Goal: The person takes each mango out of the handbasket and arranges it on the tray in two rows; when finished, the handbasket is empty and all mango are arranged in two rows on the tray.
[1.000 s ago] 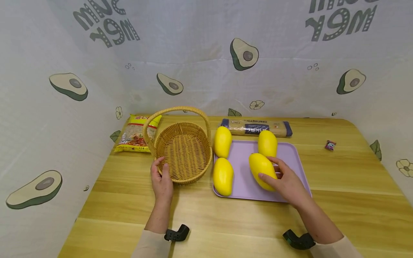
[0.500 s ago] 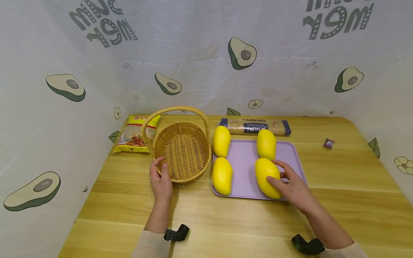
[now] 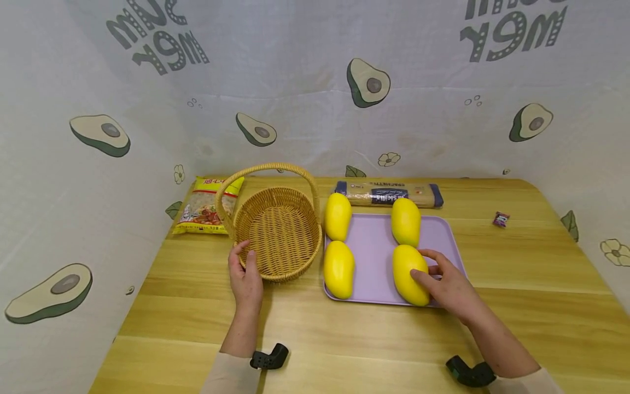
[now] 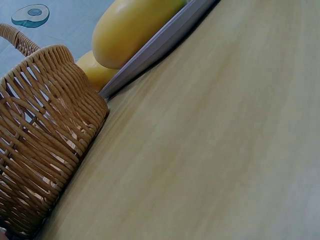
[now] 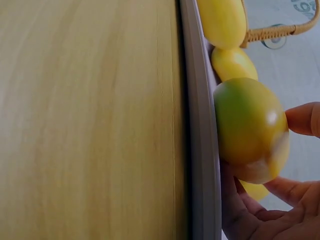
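Note:
In the head view my right hand [image 3: 450,287] holds a yellow mango [image 3: 410,275] at the front right of the lilac tray [image 3: 374,257]. Seen from the right wrist, this mango [image 5: 252,130] has a green patch, and my thumb and fingers lie around it, low at the tray's rim. Another mango [image 3: 406,221] lies just behind it. Two more, a front mango [image 3: 339,270] and a back mango [image 3: 338,216], line the tray's left side. My left hand [image 3: 247,282] grips the front-left rim of a wicker basket [image 3: 278,235] that has nothing in it.
Behind the tray lies a spaghetti pack [image 3: 389,194]. A yellow food bag [image 3: 206,205] sits left of the basket, partly behind its arched handle [image 3: 268,167]. One small wrapped candy [image 3: 501,219] is on the wooden table [image 3: 344,350] at right. A printed cloth [image 3: 305,82] hangs behind.
My right hand has moved the mango right and toward the tray's front edge, down to the tray in front of the back right mango. The left hand and basket have stayed put.

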{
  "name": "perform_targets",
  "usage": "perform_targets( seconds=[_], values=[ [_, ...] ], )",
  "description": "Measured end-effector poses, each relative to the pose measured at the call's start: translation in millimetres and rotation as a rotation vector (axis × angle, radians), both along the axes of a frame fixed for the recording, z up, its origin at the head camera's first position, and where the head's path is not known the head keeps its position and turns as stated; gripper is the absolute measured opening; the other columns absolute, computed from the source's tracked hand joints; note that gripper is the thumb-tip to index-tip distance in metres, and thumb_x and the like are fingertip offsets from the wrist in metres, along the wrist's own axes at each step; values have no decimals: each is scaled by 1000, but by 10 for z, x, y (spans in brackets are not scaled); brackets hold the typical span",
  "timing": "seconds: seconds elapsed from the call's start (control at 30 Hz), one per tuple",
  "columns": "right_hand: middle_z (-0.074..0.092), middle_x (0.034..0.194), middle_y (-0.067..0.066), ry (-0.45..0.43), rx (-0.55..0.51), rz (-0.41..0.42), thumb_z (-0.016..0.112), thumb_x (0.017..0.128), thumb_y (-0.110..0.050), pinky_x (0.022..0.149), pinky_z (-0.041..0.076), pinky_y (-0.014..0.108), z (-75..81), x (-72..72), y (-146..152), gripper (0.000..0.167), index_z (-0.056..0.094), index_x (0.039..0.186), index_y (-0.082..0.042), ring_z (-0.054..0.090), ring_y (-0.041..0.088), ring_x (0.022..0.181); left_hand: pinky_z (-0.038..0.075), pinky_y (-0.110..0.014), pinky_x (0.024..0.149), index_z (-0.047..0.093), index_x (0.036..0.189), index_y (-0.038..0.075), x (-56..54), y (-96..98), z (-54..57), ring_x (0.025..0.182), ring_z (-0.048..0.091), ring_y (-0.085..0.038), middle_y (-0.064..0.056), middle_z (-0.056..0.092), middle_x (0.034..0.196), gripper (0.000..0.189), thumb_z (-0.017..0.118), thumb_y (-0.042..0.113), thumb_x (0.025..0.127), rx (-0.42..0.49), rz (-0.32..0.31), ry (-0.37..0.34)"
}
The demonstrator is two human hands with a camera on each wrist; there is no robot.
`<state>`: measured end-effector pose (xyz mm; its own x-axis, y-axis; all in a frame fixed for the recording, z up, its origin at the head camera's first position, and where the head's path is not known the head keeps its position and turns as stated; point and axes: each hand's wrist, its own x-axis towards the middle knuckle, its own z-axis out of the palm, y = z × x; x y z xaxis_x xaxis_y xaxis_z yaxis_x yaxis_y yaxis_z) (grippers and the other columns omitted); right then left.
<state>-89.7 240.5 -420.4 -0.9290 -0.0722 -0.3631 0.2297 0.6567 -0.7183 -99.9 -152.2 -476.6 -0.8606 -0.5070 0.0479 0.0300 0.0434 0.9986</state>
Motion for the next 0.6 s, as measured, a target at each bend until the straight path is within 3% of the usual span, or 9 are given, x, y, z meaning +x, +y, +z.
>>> perform_targets(
  seconds=[0.3,0.6],
  values=[
    [44,141,36,-29,37,29,54,103,-48,82,52,35,14,-22,42,77,25,160,-5,55,40,112,16,-52,126,55,134,6,-2,-3,9,156,22,-27,-9,40,159,31,49,16,105,-7,4,-10],
    [41,145,38,-34,63,41,53,102,-51,89,55,44,50,-29,52,81,23,160,-3,54,47,119,14,-53,127,52,133,0,-19,1,-15,157,20,-28,-12,40,157,31,47,13,105,11,0,15]
  ],
)
